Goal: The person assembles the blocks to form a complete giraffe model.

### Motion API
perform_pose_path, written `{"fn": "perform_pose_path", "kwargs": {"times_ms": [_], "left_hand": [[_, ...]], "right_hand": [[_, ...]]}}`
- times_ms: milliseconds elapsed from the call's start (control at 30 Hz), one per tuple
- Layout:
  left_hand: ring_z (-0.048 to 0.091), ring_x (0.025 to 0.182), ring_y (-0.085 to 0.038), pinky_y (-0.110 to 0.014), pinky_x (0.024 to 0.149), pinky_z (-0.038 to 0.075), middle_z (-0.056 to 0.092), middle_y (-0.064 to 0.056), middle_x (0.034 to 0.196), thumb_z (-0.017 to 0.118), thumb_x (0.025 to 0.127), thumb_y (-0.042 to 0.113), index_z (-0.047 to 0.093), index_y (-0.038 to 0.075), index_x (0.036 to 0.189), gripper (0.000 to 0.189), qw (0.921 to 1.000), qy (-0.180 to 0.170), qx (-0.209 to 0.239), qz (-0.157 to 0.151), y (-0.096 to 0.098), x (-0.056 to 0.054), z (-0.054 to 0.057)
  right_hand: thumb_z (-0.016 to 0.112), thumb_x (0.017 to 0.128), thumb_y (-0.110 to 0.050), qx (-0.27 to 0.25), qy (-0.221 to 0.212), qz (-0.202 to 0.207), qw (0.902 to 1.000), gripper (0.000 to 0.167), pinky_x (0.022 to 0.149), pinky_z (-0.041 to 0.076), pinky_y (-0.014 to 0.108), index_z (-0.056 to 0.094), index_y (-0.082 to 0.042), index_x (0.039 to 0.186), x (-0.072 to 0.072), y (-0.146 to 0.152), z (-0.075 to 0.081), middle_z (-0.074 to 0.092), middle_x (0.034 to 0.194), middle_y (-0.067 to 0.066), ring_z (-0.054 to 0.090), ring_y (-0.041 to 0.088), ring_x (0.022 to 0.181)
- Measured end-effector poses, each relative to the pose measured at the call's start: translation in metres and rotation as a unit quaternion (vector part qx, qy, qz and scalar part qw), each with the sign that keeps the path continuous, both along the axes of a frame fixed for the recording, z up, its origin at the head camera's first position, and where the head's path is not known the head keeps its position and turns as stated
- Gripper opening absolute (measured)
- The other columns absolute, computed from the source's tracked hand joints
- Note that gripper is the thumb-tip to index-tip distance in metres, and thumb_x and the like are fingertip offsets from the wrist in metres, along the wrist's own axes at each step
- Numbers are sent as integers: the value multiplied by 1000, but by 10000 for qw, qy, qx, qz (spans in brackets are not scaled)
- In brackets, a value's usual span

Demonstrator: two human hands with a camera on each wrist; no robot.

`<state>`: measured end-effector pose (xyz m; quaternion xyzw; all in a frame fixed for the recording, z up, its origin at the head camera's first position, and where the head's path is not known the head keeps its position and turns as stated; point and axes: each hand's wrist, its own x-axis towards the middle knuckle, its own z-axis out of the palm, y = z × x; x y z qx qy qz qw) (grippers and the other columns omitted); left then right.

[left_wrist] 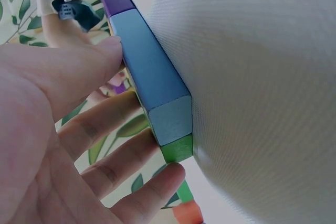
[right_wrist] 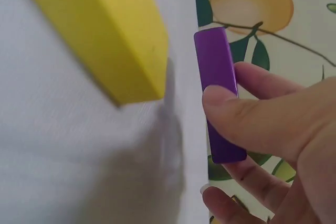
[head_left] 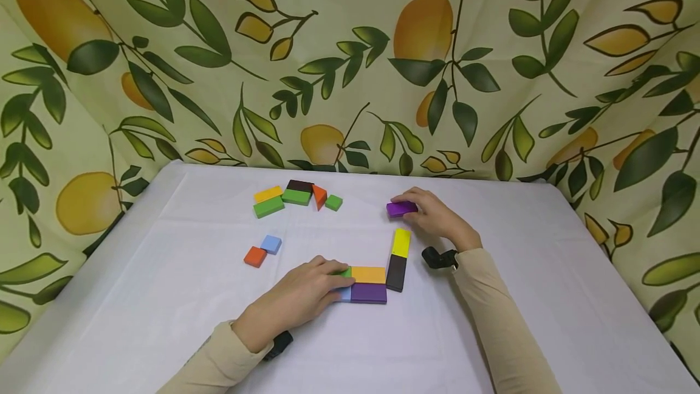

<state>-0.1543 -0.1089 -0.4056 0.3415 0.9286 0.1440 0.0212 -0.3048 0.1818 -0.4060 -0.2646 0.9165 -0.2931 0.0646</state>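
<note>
In the head view my right hand [head_left: 440, 219] pinches a purple block [head_left: 401, 209] between thumb and fingers, at the back right of the table. The right wrist view shows the thumb across the face of the purple block [right_wrist: 218, 72]. My left hand [head_left: 303, 290] rests its fingertips on a green block [head_left: 346, 273] and a light blue block [head_left: 344, 294], covering much of both. Its thumb touches the light blue block [left_wrist: 149, 66] in the left wrist view. Against these lie an orange-yellow block [head_left: 369, 275] and a dark purple block [head_left: 369, 293].
Right of the group, a yellow block [head_left: 401, 242] and a black block [head_left: 396, 273] form a slanting column. Several blocks, including a red-orange triangle [head_left: 319, 197], lie at the back left. Nearer are an orange block [head_left: 255, 256] and a light blue one [head_left: 271, 244].
</note>
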Motion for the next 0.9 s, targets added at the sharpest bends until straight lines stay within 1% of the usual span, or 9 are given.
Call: {"fn": "perform_pose_path", "kwargs": {"times_ms": [267,367,467,567,633,700,800,900], "left_hand": [[58,114,-18,-35,92,53,64,-1,131,70,93,20,71,19,124,32,9999,-4,75,84,-1,0,-1],[58,113,-18,-35,91,53,64,-1,131,70,93,20,71,19,124,31,9999,-21,85,80,0,0,-1],[58,113,-18,-34,91,53,64,-1,131,70,93,20,71,19,124,31,9999,-17,95,71,0,1,-1],[58,112,-18,-34,91,53,64,-1,131,70,93,20,71,19,124,31,9999,-8,82,66,0,1,-1],[58,113,-18,-34,90,53,64,-1,131,70,93,20,71,19,124,32,10000,-4,70,64,0,1,-1],[58,113,-18,-34,90,53,64,-1,131,70,92,20,71,19,125,32,10000,-8,59,59,-1,1,0],[58,113,-18,-34,90,53,64,-1,131,71,92,20,71,19,125,33,10000,-5,55,58,-1,2,-1],[58,113,-18,-34,91,53,64,-1,131,70,93,20,71,20,125,32,10000,-36,47,76,0,1,-1]], "right_hand": [[59,95,2,349,-106,-124,9993,39,108,41,55,60,-2,134,-3,5,-7,56,132,23,51,39,122],[58,95,2,443,-220,-171,9986,40,109,41,55,59,-3,135,-3,7,-7,54,134,24,51,39,122],[56,96,4,481,-243,-216,9983,39,109,41,55,60,-4,134,-2,8,-7,53,135,24,50,40,123],[53,94,7,443,-168,-225,9986,38,108,40,57,63,-4,130,-1,8,-8,53,134,25,49,42,123],[50,93,10,349,-118,-199,9991,40,108,41,57,65,-3,127,-1,9,-8,54,133,26,49,43,124],[46,92,9,230,-92,-164,9996,39,107,41,58,67,-2,124,-2,9,-8,53,132,27,49,44,124],[47,95,2,49,-213,-225,9995,34,108,40,58,67,-1,122,-2,10,-8,52,132,27,49,43,124],[53,99,-7,-24,-362,-355,9987,28,109,39,58,67,-1,122,-2,10,-9,50,133,27,47,42,125]]}}
